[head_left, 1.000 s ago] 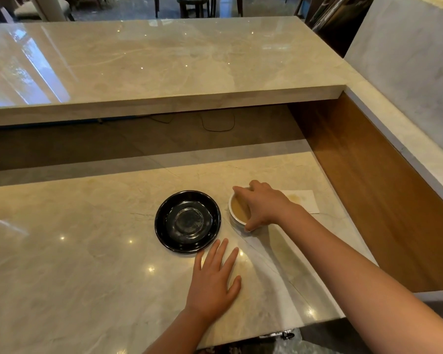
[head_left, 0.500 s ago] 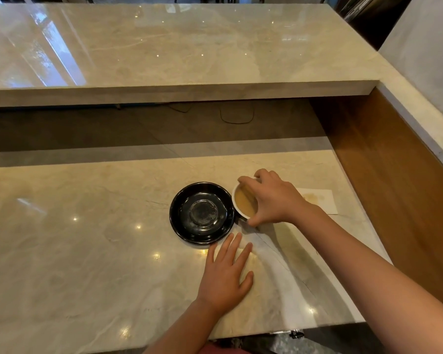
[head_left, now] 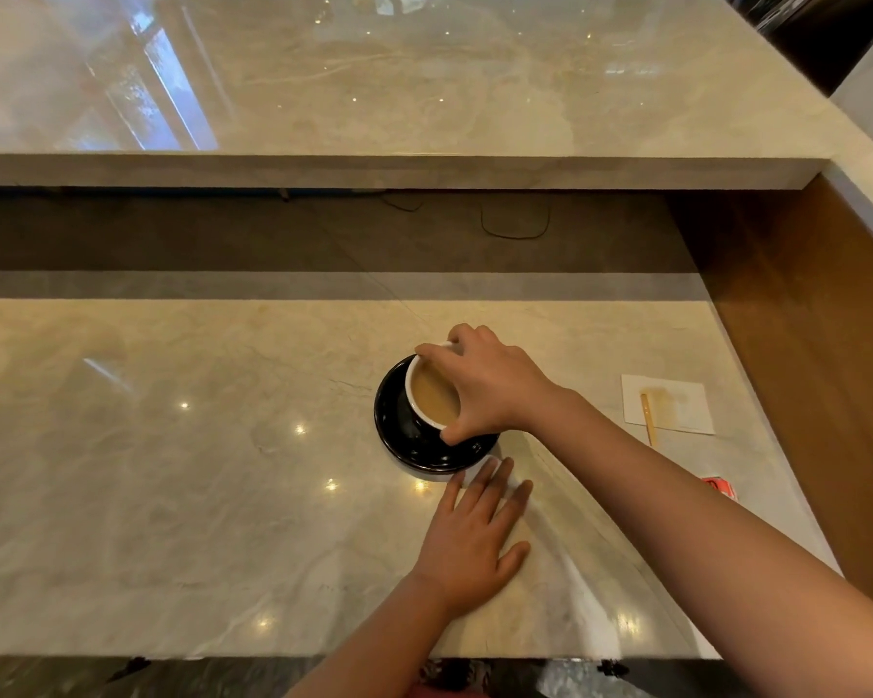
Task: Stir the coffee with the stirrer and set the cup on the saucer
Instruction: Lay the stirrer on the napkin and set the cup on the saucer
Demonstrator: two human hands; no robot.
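Marble fills the left of the scene: a polished beige stone tabletop lies bare there, with a raised counter slab of the same stone beyond it on the far side. Nearer the middle, the left hand rests palm down on the tabletop, fingers spread and released, holding nothing; its fingertips lie just beside the near rim of the round black glossy saucer, probably to brace the body or stand ready to steady the saucer. Over the saucer sits the black-walled cup with a white inside, holding pale brown coffee. The cup looks low over the saucer's well, slightly toward its far right side; whether its base is fully seated cannot be told, since the hand hides that side. The right hand comes at it from above, its grip clenched on the rim with the thumb at the near edge and fingers over the far edge, a hold that keeps the cup level so the coffee does not slop. Farther right, well apart from the saucer, a white paper napkin carries the thin wooden stirrer, laid aside on a brown stain, so stirring seems finished. A small red object peeks out by the right forearm.
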